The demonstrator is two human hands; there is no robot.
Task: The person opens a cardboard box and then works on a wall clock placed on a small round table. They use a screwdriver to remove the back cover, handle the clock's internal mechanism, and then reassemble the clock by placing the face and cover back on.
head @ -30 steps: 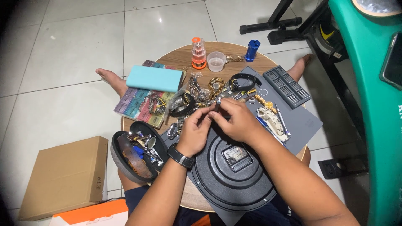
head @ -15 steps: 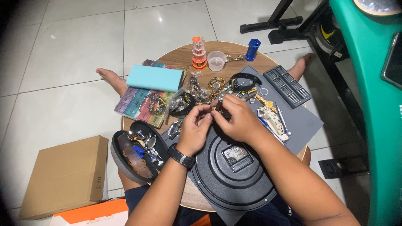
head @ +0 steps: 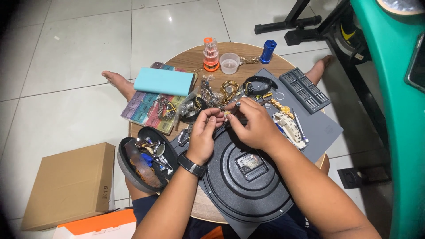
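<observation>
My left hand [head: 202,132] and my right hand [head: 253,126] meet over the top edge of a black round wall clock [head: 245,186] that lies face down on the table. The left fingers pinch a small metal piece [head: 222,116], too small to identify. A thin dark tool [head: 237,106] sits in my right hand, its end sticking up past the fingers. A black wristwatch [head: 191,164] is on my left wrist. Just beyond the hands lies a pile of watches and metal bands [head: 221,90].
The round wooden table [head: 190,59] also carries a grey mat [head: 323,128], a black bit tray [head: 305,88], a teal box [head: 164,81] on coloured compartment cases, an orange screwdriver set [head: 210,55], a clear cup [head: 229,63] and a black bowl of parts [head: 144,159]. A cardboard box [head: 71,183] sits on the floor.
Both hands stay together at the same spot above the clock; only the fingers shift slightly around the small piece.
</observation>
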